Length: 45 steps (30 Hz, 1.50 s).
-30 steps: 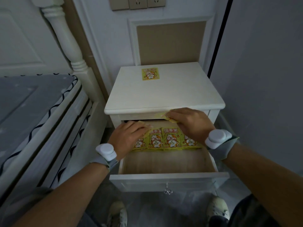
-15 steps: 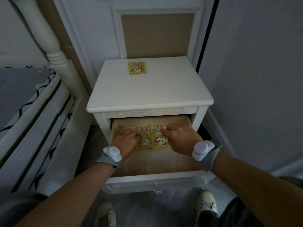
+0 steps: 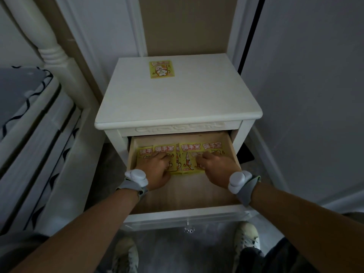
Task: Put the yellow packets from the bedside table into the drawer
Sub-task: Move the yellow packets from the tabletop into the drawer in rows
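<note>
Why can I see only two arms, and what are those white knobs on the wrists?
The camera sits on the person's head, looking down, so only their arms show. No machine: just bare hands. The left hand and right hand rest on a row of yellow packets in the open drawer; neither grips anything. One more packet lies on the bedside table, near the back. The white knobs are strapped to the wrists; what they do, the picture does not show.
</note>
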### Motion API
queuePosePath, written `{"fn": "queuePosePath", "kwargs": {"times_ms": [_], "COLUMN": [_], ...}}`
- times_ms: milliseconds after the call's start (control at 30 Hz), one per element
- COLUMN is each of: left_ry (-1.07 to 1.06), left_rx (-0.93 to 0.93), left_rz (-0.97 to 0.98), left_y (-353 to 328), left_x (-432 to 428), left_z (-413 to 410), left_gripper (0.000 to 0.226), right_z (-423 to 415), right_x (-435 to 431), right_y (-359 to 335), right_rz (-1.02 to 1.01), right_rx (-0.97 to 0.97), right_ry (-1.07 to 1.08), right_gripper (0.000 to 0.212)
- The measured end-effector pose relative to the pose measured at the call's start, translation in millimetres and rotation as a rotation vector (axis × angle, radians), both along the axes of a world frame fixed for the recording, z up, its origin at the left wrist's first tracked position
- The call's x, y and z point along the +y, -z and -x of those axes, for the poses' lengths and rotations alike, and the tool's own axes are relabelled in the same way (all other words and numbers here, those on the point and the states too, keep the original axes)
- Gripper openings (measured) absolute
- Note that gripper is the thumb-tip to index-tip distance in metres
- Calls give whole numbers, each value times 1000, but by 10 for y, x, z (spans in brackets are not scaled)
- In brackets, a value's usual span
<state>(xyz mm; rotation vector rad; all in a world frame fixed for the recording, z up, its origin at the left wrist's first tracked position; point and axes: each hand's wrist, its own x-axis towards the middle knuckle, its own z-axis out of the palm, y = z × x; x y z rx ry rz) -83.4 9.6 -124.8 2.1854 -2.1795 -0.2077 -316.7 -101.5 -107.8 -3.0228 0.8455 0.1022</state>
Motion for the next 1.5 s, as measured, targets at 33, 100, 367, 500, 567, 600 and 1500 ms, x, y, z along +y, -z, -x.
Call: {"fn": "queuePosePath", "kwargs": {"times_ms": [33, 100, 367, 500, 567, 600, 1500], "left_ry": [-2, -5, 9, 11, 10, 10, -341], "left_rx": [0, -8, -54, -42, -50, -54, 105], "left_rz": [5, 21, 38, 30, 18, 18, 492], "left_y": [-9, -29, -91, -142, -157, -162, -1455], "left_x": [1, 12, 66, 106, 121, 129, 83], "left_z": [4, 17, 36, 55, 64, 65, -653], "left_gripper": [45, 50, 62, 64, 64, 63, 74], "right_z": [-9, -10, -12, 8, 15, 14, -650], "right_x": [-8, -26, -37, -53, -72, -80, 339], "right_y": [15, 41, 55, 104, 126, 129, -1076], "right_rz": [-10, -28, -178, -186, -185, -185, 5], "right_rx": [-5, -9, -13, -23, -17, -14, -663], "right_ry": [6, 35, 126, 115, 106, 104, -220], "right_gripper": [42, 43, 63, 69, 71, 71, 30]}}
